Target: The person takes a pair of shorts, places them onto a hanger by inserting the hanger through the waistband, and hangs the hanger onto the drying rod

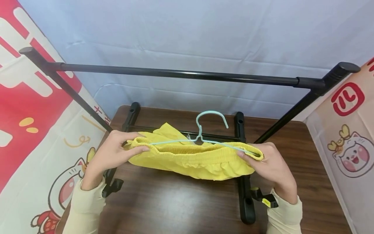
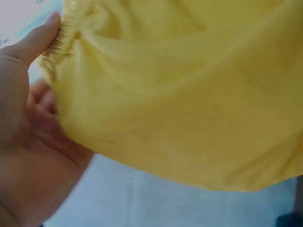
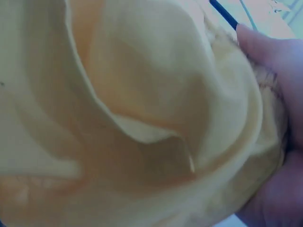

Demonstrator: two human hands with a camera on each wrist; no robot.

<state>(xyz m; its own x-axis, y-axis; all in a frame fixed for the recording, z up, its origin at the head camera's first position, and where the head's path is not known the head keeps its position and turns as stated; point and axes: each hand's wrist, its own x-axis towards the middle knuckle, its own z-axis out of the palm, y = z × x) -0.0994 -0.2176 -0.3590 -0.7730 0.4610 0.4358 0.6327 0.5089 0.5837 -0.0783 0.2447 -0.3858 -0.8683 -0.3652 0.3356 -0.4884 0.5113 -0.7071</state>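
Note:
Yellow shorts (image 1: 201, 164) with a gathered elastic waistband are stretched sideways between both hands. A pale blue clothes hanger (image 1: 199, 131) lies inside the waistband, its arms reaching toward both ends and its hook standing up above the cloth. My left hand (image 1: 117, 150) pinches the left end of the waistband, thumb on the near side. On the right, my right hand (image 1: 267, 161) grips the other end the same way, with the hanger's tip at the band there. In the left wrist view the cloth (image 2: 175, 104) hangs down from the hand; the right wrist view shows an open hem (image 3: 128, 132).
A black garment rack stands around the work, its top bar (image 1: 181, 72) crossing beyond the hands and its feet (image 1: 246, 201) on the brown wooden table (image 1: 175, 201). Pale cloth (image 1: 187, 32) hangs behind, with printed cartoon panels (image 1: 347, 136) at both sides.

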